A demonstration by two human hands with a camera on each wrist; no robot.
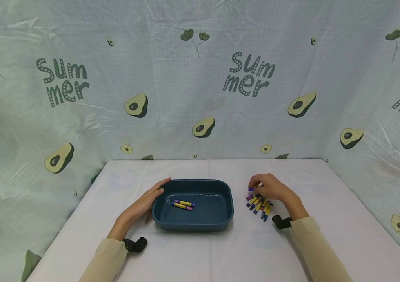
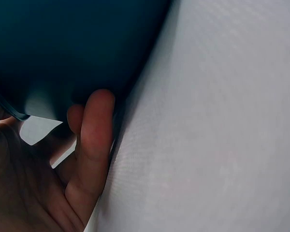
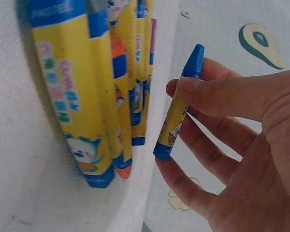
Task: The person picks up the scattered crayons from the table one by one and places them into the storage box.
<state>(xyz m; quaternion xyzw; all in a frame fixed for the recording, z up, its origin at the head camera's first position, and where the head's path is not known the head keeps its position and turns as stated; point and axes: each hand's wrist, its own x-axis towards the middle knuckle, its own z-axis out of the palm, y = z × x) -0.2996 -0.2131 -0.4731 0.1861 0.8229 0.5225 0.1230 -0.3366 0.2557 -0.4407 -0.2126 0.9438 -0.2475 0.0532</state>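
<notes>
My right hand (image 1: 273, 188) narrowly pinches a slim blue, yellow-wrapped crayon (image 3: 176, 115). My left hand (image 1: 144, 202) grips a dark-blue rectangular tray (image 1: 207, 213).

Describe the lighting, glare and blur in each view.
Head: fairly even light, glossy streaks on the backdrop, soft shadow by the tray; left wrist: left hand in shadow, pale glint on the tray's side; right wrist: the held crayon looks crisp, the nearest crayon slightly soft.

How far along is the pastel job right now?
Seems early. Apparently done: two pastels lie in the dark blue tray, which the left hand holds. In hand: a blue pastel, pinched by the right hand. Apparently remaining: the larger pile of pastels on the table, right of the tray.
</notes>
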